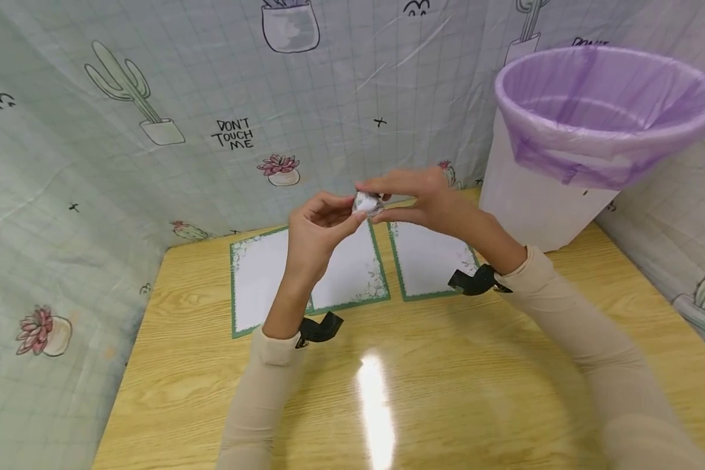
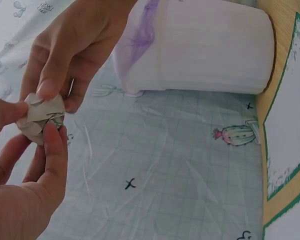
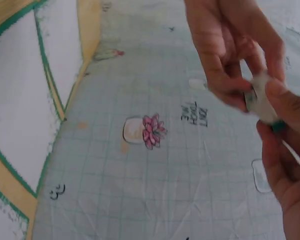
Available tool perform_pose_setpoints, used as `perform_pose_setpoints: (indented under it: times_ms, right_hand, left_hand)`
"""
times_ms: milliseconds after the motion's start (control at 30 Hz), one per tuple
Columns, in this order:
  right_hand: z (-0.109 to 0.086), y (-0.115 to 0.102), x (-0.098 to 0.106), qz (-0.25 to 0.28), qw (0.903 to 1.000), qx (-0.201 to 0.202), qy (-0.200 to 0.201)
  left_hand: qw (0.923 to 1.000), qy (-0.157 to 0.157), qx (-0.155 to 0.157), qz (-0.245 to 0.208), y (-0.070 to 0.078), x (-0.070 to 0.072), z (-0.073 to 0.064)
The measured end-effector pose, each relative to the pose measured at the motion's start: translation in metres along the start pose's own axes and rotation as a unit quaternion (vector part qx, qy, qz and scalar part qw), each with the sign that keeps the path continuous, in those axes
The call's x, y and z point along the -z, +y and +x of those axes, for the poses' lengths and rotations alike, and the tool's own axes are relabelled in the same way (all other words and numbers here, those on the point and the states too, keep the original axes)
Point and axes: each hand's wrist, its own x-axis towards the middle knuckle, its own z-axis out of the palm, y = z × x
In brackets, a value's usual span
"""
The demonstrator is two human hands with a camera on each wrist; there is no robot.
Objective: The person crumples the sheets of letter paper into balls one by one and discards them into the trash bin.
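Note:
A small crumpled paper ball is held up above the table, between both hands. The left hand pinches it from the left with thumb and fingers. From the right, the right hand grips it with thumb and fingertips. In the left wrist view the paper ball looks whitish, with folded creases and a bit of green print. The right wrist view shows the paper ball with a green edge by the fingers. Behind and below the hands, green-bordered sheets of paper lie on the table.
A white bin with a purple liner stands at the table's back right. Another bordered sheet lies nearer to it. A printed curtain hangs behind the wooden table. Each wrist carries a black strap mount.

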Motion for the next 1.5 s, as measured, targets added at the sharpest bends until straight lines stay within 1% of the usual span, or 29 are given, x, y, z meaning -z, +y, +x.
perform_pose_setpoints:
  times_ms: [67, 100, 200, 267, 367, 467, 533, 600, 700, 800, 900, 967, 1000, 1067, 1100, 1200, 1300, 1367, 1433, 1500]
  right_hand:
    - [0.000, 0.002, 0.005, 0.034, 0.9993, 0.006, -0.014]
    - [-0.001, 0.002, 0.007, 0.042, 0.9989, 0.012, -0.019]
    - [0.000, 0.001, 0.011, 0.053, 0.9975, 0.033, -0.034]
    - [0.000, 0.000, 0.013, 0.059, 0.9966, 0.045, -0.037]
    - [-0.002, -0.002, 0.016, 0.066, 0.9959, 0.051, -0.035]
    - [-0.006, -0.004, 0.017, 0.067, 0.9965, 0.048, -0.019]
    - [-0.010, -0.004, 0.018, 0.064, 0.9969, 0.045, -0.004]
    - [-0.013, -0.004, 0.019, 0.060, 0.9973, 0.042, 0.009]
    - [-0.017, -0.003, 0.022, 0.048, 0.9982, 0.026, 0.027]
    - [-0.020, -0.002, 0.025, 0.042, 0.9983, 0.000, 0.041]
    - [-0.021, -0.002, 0.026, 0.040, 0.9975, -0.020, 0.055]
    - [-0.022, -0.003, 0.027, 0.040, 0.9972, -0.025, 0.059]
    - [-0.022, -0.003, 0.027, 0.041, 0.9972, -0.026, 0.057]
    - [-0.023, -0.002, 0.030, 0.044, 0.9980, -0.022, 0.040]
    - [-0.023, -0.002, 0.032, 0.051, 0.9982, -0.022, 0.024]
    - [-0.024, 0.001, 0.043, 0.067, 0.9963, -0.029, -0.046]
    - [-0.023, 0.003, 0.055, 0.067, 0.9890, -0.049, -0.123]
    - [-0.023, 0.002, 0.062, 0.054, 0.9832, -0.062, -0.163]
    - [-0.023, 0.001, 0.068, 0.036, 0.9793, -0.066, -0.188]
    - [-0.026, 0.000, 0.075, 0.014, 0.9779, -0.063, -0.199]
  left_hand:
    - [0.9997, -0.017, 0.012, -0.008, 0.001, 0.002, 0.000]
    - [0.9994, -0.027, 0.020, -0.013, 0.002, 0.003, -0.001]
    - [0.9972, -0.053, 0.041, -0.034, 0.005, 0.004, -0.001]
    - [0.9959, -0.064, 0.049, -0.041, 0.006, 0.003, -0.001]
    - [0.9956, -0.072, 0.051, -0.032, 0.005, -0.001, 0.000]
    - [0.9961, -0.066, 0.055, -0.018, 0.000, -0.006, 0.000]
    - [0.9959, -0.063, 0.061, -0.023, -0.002, -0.010, -0.001]
    - [0.9951, -0.060, 0.064, -0.046, -0.005, -0.014, -0.002]
    - [0.9914, -0.061, 0.049, -0.105, -0.008, -0.022, -0.004]
    - [0.9884, -0.041, 0.014, -0.145, -0.013, -0.032, -0.007]
    - [0.9891, -0.006, -0.021, -0.145, -0.018, -0.042, -0.008]
    - [0.9900, 0.015, -0.031, -0.137, -0.021, -0.048, -0.007]
    - [0.9899, 0.021, -0.030, -0.137, -0.021, -0.050, -0.007]
    - [0.9902, 0.023, -0.022, -0.136, -0.021, -0.051, -0.006]
    - [0.9903, 0.021, -0.016, -0.136, -0.020, -0.050, -0.006]
    - [0.9926, 0.002, 0.001, -0.122, -0.019, -0.045, -0.006]
    - [0.9956, -0.017, 0.010, -0.092, -0.019, -0.041, -0.007]
    - [0.9968, -0.026, 0.013, -0.074, -0.019, -0.041, -0.006]
    - [0.9977, -0.031, 0.015, -0.058, -0.019, -0.041, -0.006]
    - [0.9984, -0.034, 0.018, -0.041, -0.020, -0.041, -0.005]
